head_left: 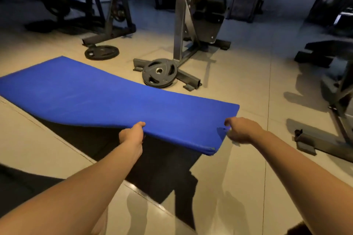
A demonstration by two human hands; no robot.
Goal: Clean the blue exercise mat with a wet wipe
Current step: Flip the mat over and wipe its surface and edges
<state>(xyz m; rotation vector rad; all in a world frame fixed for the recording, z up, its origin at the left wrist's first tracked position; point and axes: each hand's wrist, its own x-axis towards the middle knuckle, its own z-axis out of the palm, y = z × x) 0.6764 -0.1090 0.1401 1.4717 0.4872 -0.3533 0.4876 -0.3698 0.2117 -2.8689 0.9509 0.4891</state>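
The blue exercise mat stretches from the far left toward the middle of the tiled floor. Its near edge is lifted off the floor and casts a dark shadow underneath. My left hand grips the mat's near long edge, thumb on top. My right hand pinches the mat at its near right end, just above the drooping corner. No wet wipe is in view.
A weight plate leans on the base of a grey gym machine just beyond the mat. Another plate lies flat by a dark rack at the back left. A bench frame stands to the right.
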